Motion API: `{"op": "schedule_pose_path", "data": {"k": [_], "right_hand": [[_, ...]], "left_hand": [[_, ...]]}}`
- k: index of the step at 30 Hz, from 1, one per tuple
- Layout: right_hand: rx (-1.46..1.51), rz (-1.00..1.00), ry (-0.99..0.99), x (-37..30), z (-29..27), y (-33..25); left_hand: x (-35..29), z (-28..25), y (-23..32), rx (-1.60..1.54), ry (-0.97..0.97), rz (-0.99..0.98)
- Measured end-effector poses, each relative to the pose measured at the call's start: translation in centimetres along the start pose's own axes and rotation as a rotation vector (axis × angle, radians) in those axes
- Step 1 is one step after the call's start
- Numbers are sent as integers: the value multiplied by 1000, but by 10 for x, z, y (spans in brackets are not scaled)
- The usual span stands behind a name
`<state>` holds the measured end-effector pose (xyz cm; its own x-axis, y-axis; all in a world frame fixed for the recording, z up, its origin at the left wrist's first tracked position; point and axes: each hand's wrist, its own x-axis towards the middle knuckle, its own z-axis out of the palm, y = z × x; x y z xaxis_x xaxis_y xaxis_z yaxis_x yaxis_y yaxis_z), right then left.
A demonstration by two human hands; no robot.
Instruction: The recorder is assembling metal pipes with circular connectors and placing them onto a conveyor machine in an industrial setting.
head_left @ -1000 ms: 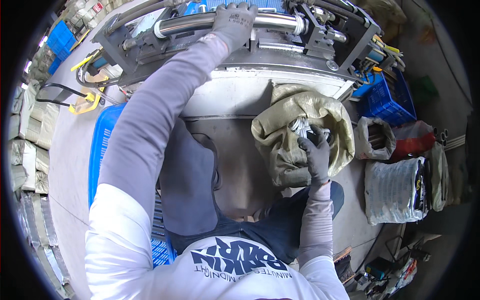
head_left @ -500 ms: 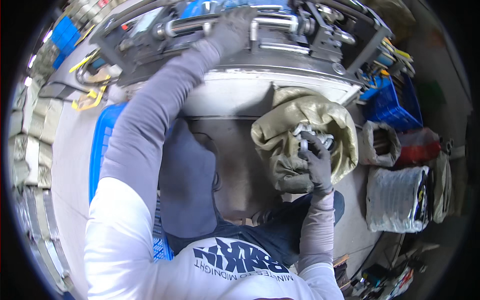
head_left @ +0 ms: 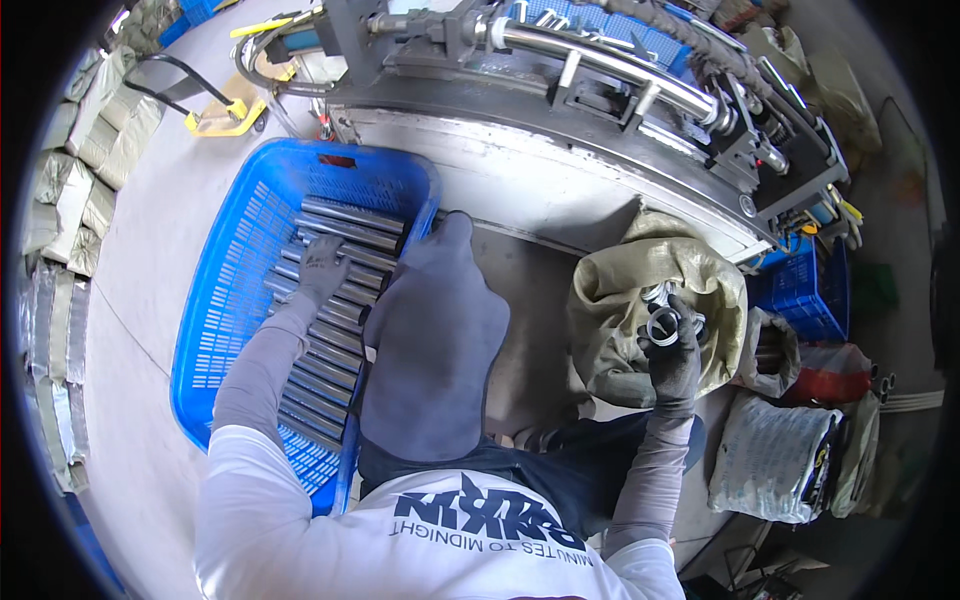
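My left hand (head_left: 322, 268), in a grey glove, is down in a blue plastic basket (head_left: 207, 330). Its fingers and thumb close about one of several shiny metal tubes (head_left: 325, 352) laid side by side there. On the other side, my gloved right hand (head_left: 675, 368) pinches a silvery metal ring (head_left: 662, 326) above the mouth of an olive woven sack (head_left: 610, 290). More small metal pieces show just behind that ring; the fingers partly hide them.
Ahead stands a dark metal machine (head_left: 450, 105) holding a long shiny tube (head_left: 610, 68). A yellow trolley (head_left: 225, 118) is at far left. On the right are a blue crate (head_left: 815, 290), a small open sack (head_left: 775, 350) and a plastic-wrapped bundle (head_left: 770, 455).
My left hand has left the tube in the machine and come down into the basket. My right hand has lifted a ring at the sack. The view has turned left.
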<state>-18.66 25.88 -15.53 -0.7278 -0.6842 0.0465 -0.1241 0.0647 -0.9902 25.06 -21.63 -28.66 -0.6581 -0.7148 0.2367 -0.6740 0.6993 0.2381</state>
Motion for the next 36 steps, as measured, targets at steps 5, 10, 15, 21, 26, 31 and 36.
{"op": "schedule_pose_path", "data": {"k": [5,10,15,21,26,31,36], "right_hand": [[-290,-179,-63,-4,29,3],[560,311,-28,1,49,18],[516,327,57,-6,54,2],[-85,145,-115,-6,58,32],[393,309,-30,-10,72,10],[826,381,-155,-1,101,-13],[-205,-132,-136,-5,107,-25]], "left_hand": [[-55,41,-61,256,-344,-196],[-80,77,-83,361,-504,-74],[-50,95,-48,253,-644,-10],[-61,103,-72,369,-702,33],[-42,107,-66,486,-728,281],[-102,125,-86,667,-989,284],[-84,73,-81,391,-597,294]]}}
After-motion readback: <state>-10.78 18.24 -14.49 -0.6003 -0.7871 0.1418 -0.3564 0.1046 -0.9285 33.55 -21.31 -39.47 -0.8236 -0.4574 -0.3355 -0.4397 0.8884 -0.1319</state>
